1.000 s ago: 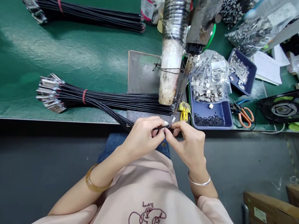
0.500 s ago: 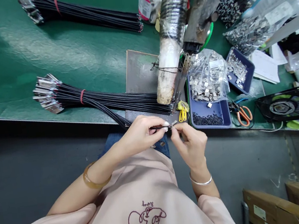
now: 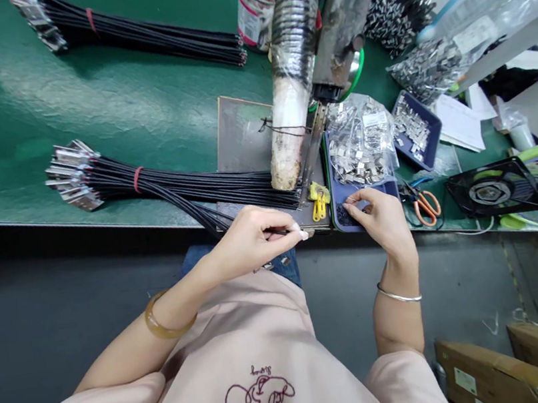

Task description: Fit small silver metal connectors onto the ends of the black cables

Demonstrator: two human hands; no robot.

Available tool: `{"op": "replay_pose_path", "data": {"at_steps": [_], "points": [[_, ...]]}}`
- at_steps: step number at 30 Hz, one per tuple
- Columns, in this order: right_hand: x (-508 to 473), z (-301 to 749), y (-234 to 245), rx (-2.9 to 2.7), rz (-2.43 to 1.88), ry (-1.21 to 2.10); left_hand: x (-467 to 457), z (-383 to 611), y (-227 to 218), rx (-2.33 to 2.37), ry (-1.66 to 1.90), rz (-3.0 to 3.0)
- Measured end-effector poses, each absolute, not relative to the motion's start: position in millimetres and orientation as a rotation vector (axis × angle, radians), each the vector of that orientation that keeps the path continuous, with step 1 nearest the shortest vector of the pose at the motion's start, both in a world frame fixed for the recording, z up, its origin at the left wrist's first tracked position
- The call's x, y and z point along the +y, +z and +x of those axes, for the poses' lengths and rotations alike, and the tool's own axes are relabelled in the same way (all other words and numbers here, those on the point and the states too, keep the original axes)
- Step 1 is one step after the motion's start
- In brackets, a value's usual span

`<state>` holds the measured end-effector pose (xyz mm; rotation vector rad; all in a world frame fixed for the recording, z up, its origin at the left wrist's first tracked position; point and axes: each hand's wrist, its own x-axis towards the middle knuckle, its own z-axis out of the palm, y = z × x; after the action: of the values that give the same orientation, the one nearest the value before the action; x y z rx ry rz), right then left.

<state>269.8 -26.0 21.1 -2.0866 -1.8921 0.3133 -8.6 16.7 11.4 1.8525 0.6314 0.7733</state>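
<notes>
My left hand [image 3: 260,238] is closed round the end of a black cable [image 3: 276,233], with a small metal end showing at its fingertips. That cable runs off from a bundle of black cables [image 3: 195,182] tied with a red band, with flat metal connectors [image 3: 73,173] at its far left end. Over the front of a blue tray [image 3: 391,188], my right hand [image 3: 381,219] pinches thumb and forefinger among small black pieces [image 3: 344,216]. Whatever lies between those fingertips is too small to make out. A bag of small metal parts [image 3: 361,140] fills the tray's back.
A pale-tipped hose [image 3: 291,94] and a metal arm [image 3: 338,36] hang over the grey board [image 3: 241,131]. Beside the tray lie a yellow cutter [image 3: 319,206] and orange-handled scissors [image 3: 426,208]. A black fan [image 3: 495,191] stands right. Another cable bundle [image 3: 147,34] lies behind.
My right hand has left the cable end by my left hand and moved right, into the blue tray. My left hand keeps hold of the cable. The view has shifted slightly.
</notes>
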Motion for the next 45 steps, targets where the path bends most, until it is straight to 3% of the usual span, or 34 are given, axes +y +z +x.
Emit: {"op": "replay_pose_path", "data": {"at_steps": [6,9,13,33,45], "points": [[-47,239,35,-1.420,-1.933,0.175,14,-6,7,0.793,0.859,1.884],[-62,214,37,-1.231,-1.700,0.309,11,-4,7,0.848,0.904,1.881],[-68,181,24,-1.328,-1.616,0.590,8,-3,8,0.894,0.957,1.870],[-59,158,7,-1.404,-1.623,0.624,5,-4,9,0.867,0.975,1.928],[-64,154,11,-1.474,-1.620,0.290,5,-7,6,0.796,0.995,1.884]]}}
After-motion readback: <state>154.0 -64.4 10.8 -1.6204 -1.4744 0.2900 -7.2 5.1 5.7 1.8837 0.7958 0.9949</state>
